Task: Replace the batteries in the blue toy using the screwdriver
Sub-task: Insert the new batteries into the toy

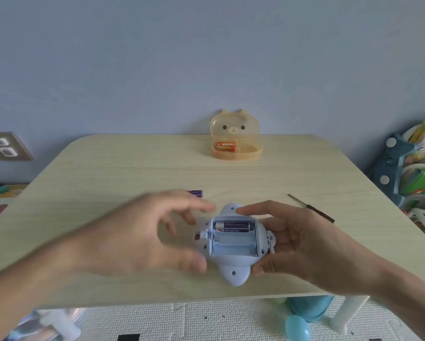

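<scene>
While our right hand (304, 242) grips the blue toy (233, 274) by its wings, our blurred left hand (132, 237) hovers beside it, fingers spread, holding nothing.

Toy (233, 274) pale blue, red switch (197, 236). Fitted battery (232, 226) dark purple, white band. Loose battery (196, 193) purple. Counter (108, 168) pale beige wood grain. Bear box (234, 124) translucent amber, brown eyes; boxed battery (225, 146) orange-red, green stripe. Screwdriver (312, 209) dark. Floor mat (206, 318) white, black patches.
</scene>
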{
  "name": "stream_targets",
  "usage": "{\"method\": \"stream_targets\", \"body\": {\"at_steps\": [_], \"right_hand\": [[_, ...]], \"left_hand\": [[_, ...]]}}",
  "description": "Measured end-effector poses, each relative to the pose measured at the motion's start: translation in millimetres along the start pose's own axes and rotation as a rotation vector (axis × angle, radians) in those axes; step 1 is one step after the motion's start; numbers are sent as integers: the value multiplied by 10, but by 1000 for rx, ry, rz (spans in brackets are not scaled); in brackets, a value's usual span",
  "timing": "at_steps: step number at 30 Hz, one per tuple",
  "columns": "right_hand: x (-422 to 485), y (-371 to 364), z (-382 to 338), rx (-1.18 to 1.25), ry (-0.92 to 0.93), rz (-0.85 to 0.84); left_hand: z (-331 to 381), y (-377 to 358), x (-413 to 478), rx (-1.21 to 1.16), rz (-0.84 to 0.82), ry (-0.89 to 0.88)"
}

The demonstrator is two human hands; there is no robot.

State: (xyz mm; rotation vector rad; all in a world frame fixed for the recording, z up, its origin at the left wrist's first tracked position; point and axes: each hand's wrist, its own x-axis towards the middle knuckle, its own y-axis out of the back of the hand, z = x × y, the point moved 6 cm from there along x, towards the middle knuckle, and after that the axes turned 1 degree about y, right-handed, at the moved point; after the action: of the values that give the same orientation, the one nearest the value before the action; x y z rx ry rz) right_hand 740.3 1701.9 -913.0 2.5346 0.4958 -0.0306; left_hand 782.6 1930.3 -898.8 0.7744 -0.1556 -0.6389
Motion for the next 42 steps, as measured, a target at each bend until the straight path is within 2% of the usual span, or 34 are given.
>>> {"method": "stream_targets", "body": {"at_steps": [2, 5, 10, 14, 16, 22, 29, 38, 42], "right_hand": [[22, -22, -22, -6, 23, 2], [56, -61, -75, -33, 51, 0], [88, 113, -338, -347, 62, -84], [487, 413, -667, -379, 150, 122], [852, 319, -718, -475, 227, 166], [1612, -212, -621, -655, 260, 26], [1678, -272, -571, -680, 275, -1], [1558, -103, -418, -731, 278, 53], [1284, 144, -509, -602, 265, 157]], "left_hand": [[-80, -241, -70, 19, -9, -9], [-201, -280, -45, -191, 126, -14], [-303, -224, -121, -265, 185, 23], [-342, -204, -137, -316, 203, 25], [-351, -224, -132, -326, 207, 23], [-360, -246, -112, -349, 218, 24], [-387, -258, -106, -339, 211, 26], [-397, -264, -103, -336, 201, 21], [-359, -262, -97, -324, 204, 13]]}}
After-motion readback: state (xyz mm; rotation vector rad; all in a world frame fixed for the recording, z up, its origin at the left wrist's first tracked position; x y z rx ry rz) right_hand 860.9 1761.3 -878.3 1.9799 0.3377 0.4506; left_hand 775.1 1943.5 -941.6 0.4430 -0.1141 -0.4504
